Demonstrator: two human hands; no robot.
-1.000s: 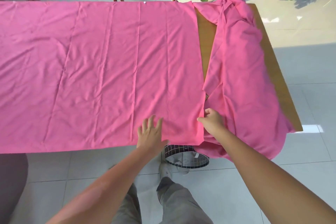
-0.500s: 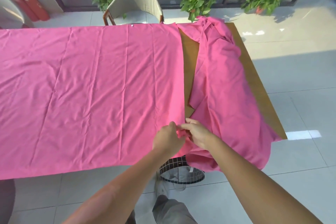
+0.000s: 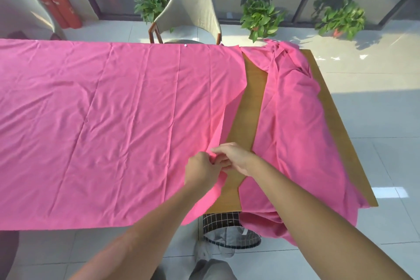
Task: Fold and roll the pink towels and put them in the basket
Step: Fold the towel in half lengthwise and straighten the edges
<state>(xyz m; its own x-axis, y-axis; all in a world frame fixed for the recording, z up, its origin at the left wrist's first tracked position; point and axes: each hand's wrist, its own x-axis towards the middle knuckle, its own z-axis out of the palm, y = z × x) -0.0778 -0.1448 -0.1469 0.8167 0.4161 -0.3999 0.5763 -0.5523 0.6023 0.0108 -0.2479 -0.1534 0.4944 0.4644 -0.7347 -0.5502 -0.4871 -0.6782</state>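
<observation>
A large pink towel [image 3: 102, 125] lies spread flat over most of the wooden table [image 3: 248, 120]. Its near right corner is lifted off the table and pulled inward. My left hand [image 3: 201, 171] and my right hand [image 3: 234, 158] meet at that corner, and both pinch the towel's edge. A second pink towel [image 3: 295, 125] lies crumpled along the table's right side and hangs over the near edge. The basket [image 3: 229, 231], dark with a white grid pattern, stands on the floor under the table's near edge, partly hidden by the hanging towel.
A beige chair [image 3: 193, 13] stands behind the table, another chair [image 3: 20, 7] at far left. Red fire extinguishers [image 3: 56, 4] and potted plants [image 3: 259, 18] line the glass wall. Tiled floor [image 3: 375, 125] lies to the right. My legs are below.
My left hand left the flat towel and joined my right hand at the corner. Both hands have lifted the corner and drawn it away from the near edge, baring more wood.
</observation>
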